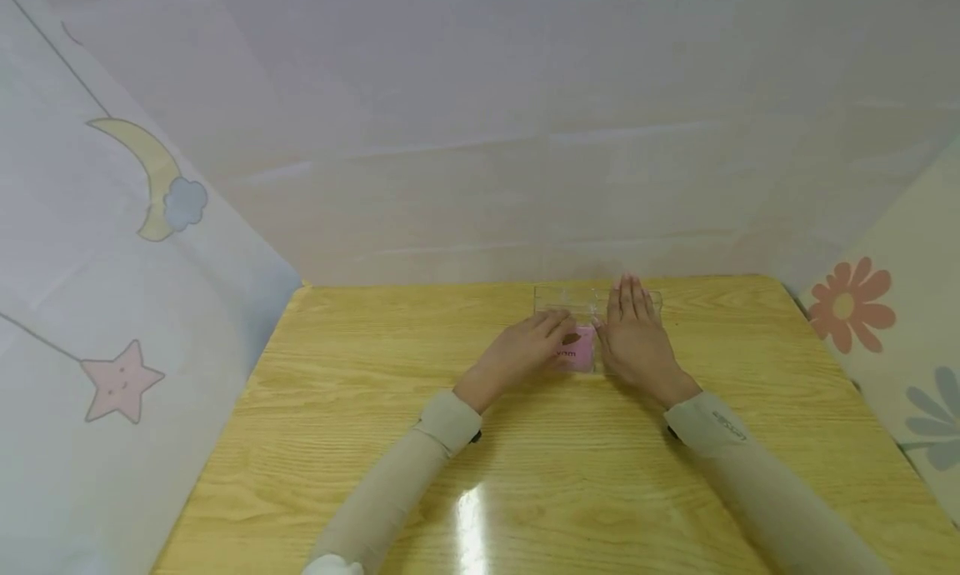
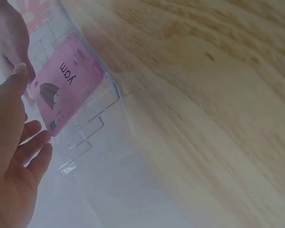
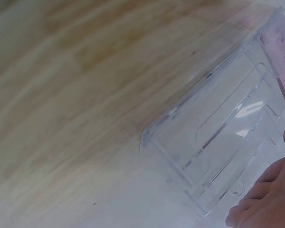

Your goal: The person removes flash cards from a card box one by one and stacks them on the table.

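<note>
A pink card [image 1: 576, 350] printed "yam", with a dark brown picture, lies against a clear plastic stepped stand [image 3: 237, 128] near the table's far edge. My left hand [image 1: 528, 342] is at the card's left side. In the left wrist view its bent fingers [image 2: 33, 142] reach a corner of the card [image 2: 69, 85], and the thumb lies beside its edge; firm contact is hard to judge. My right hand [image 1: 637, 342] lies over the right part of the stand with fingers straight, pointing away from me. Part of the stand is hidden under both hands.
The wood-grain table [image 1: 360, 392] meets a pale back wall [image 1: 450, 183] just behind the stand. Side walls with printed decorations, such as a moon [image 1: 150, 167] and a flower [image 1: 847, 306], rise at left and right.
</note>
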